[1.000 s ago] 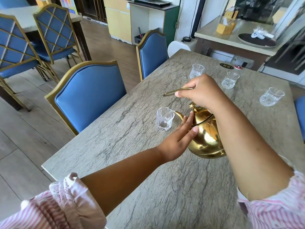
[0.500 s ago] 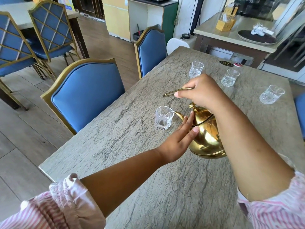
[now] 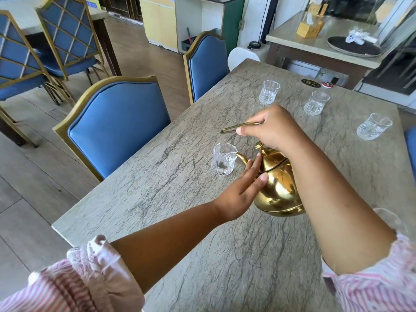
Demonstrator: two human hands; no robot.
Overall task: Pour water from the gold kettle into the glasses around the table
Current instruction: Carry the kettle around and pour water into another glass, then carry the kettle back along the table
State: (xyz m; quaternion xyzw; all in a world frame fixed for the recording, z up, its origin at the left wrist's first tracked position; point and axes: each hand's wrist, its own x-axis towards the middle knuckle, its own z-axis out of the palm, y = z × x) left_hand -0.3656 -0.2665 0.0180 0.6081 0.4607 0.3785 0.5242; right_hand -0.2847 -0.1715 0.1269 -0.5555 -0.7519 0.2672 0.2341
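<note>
The gold kettle (image 3: pixel 279 190) is tilted left above the grey stone table (image 3: pixel 180 210), its spout over the rim of a cut glass (image 3: pixel 223 162) holding a little water. My right hand (image 3: pixel 272 129) is closed around the kettle's thin gold handle. My left hand (image 3: pixel 242 192) lies flat against the kettle's side, fingers straight, gripping nothing. Three more glasses stand farther off: one (image 3: pixel 268 92) at the far left, one (image 3: pixel 316 102) beside it, one (image 3: pixel 373 126) at the right. Another glass (image 3: pixel 391 219) peeks out behind my right forearm.
Two blue chairs with gold frames (image 3: pixel 117 124) (image 3: pixel 208 61) stand along the table's left side. A black disc (image 3: pixel 311 82) and a small red-rimmed round object (image 3: pixel 327 84) lie at the far edge. A side counter (image 3: pixel 315 43) carries a wooden box and a round tray.
Both hands and the kettle hold the same pose over the near glass; only the view has shifted slightly.
</note>
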